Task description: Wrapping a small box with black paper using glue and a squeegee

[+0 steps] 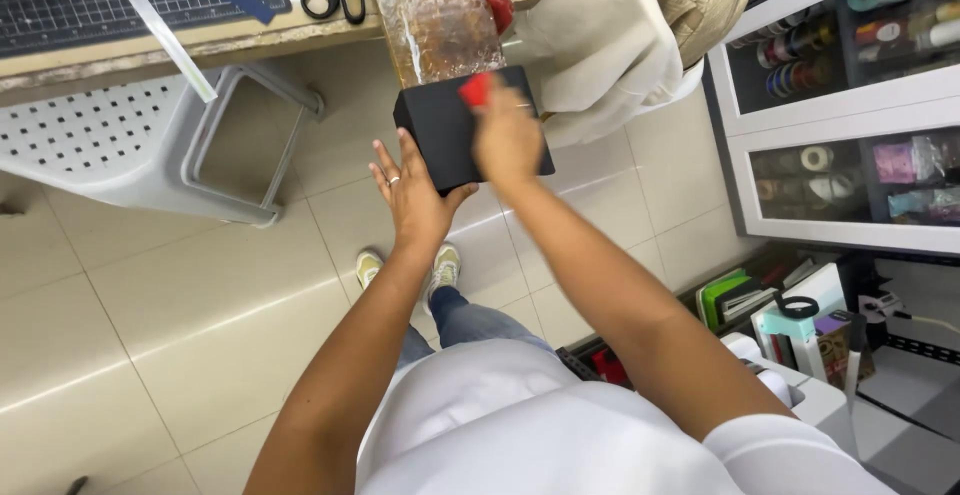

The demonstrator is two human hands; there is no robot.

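Left hand [415, 190] is bracing the black box [450, 135] from below; right hand [507, 135], curled on a red tool [477, 89], is pressing its top beyond the counter [200, 40] edge.

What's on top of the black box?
On the black box, the right hand presses a small red tool against the top face. The left hand steadies its near edge. The face under the right hand is hidden.
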